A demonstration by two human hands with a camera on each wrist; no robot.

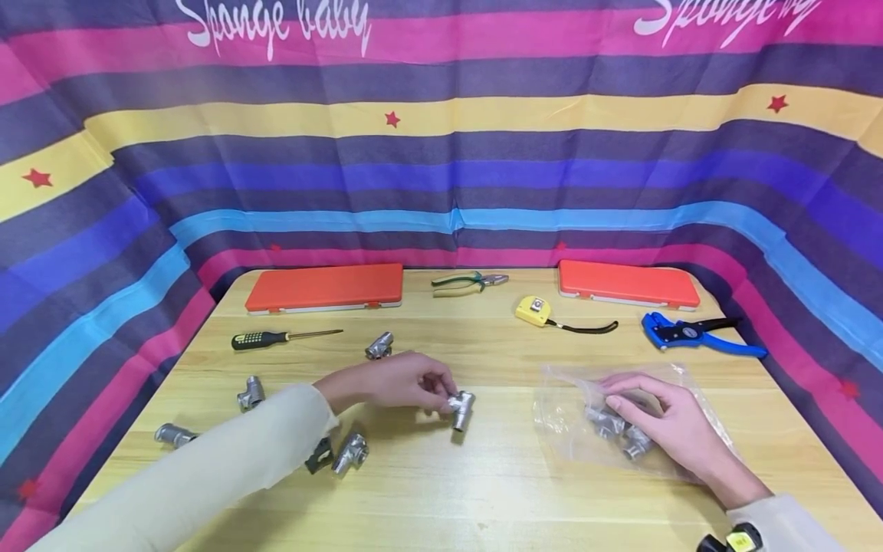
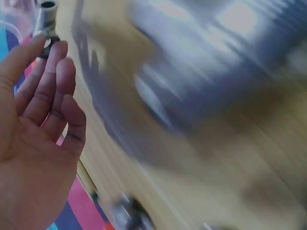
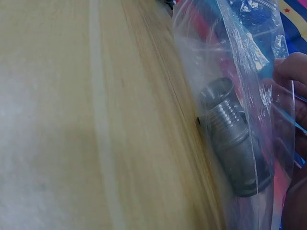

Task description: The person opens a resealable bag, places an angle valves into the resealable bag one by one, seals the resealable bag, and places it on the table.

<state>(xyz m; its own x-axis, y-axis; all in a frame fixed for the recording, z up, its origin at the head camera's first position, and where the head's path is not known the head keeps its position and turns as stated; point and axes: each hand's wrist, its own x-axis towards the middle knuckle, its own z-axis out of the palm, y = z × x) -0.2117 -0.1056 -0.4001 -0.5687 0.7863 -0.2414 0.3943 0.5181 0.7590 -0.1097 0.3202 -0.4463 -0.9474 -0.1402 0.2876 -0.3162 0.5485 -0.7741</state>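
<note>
My left hand [image 1: 407,381] pinches a silver metal tee fitting [image 1: 461,410] between thumb and fingertips, close over the middle of the table. In the left wrist view the tee's round open end [image 2: 47,17] sticks up past the fingertips. My right hand [image 1: 679,429] grips a clear plastic bag [image 1: 562,429] on the right, thumb and fingers at its upper part. Metal fittings [image 1: 636,442] lie inside the bag; one threaded fitting [image 3: 235,139] shows through the plastic in the right wrist view.
Loose fittings lie around my left arm, including one fitting [image 1: 351,452] beside a black piece [image 1: 320,456]. Farther back are a screwdriver [image 1: 276,339], pliers [image 1: 476,283], a yellow tape measure [image 1: 533,310], blue wire strippers [image 1: 697,333] and two red cases [image 1: 327,287].
</note>
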